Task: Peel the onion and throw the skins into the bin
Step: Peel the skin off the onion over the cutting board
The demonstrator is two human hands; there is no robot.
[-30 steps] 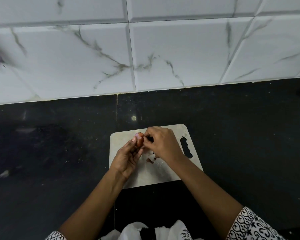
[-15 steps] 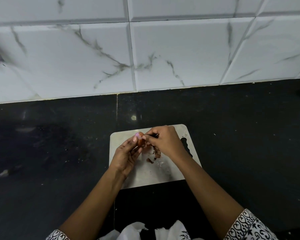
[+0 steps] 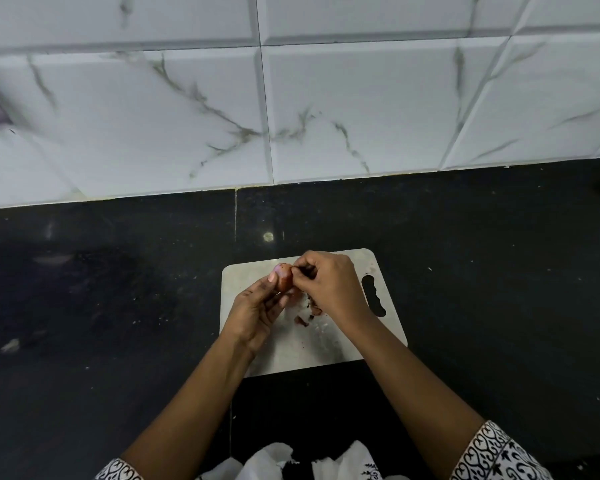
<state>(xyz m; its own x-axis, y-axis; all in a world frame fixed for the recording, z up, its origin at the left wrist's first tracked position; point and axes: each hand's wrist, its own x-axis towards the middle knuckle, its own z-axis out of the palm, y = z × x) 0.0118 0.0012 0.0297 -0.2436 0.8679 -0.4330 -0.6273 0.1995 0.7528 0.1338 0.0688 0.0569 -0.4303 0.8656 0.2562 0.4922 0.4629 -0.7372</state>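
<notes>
Onion: small reddish onion (image 3: 283, 278), held above the far left part of my cutting board (image 3: 329, 344).
Left hand: my left hand (image 3: 255, 315) cups the onion, fingers curled round it.
Right hand: my right hand (image 3: 329, 284) pinches at the onion's top, fingertips closed on the skin.
Skins: brown peel scraps (image 3: 305, 315) lie on the board below my hands.
Counter: black countertop (image 3: 118, 323) under the board.

At the centre of the frame, the left hand (image 3: 257, 306) held a small onion (image 3: 283, 277) above the cutting board (image 3: 329, 348). The right hand (image 3: 329, 282) pinched its skin; peel scraps (image 3: 303, 318) lay below on the board.
</notes>
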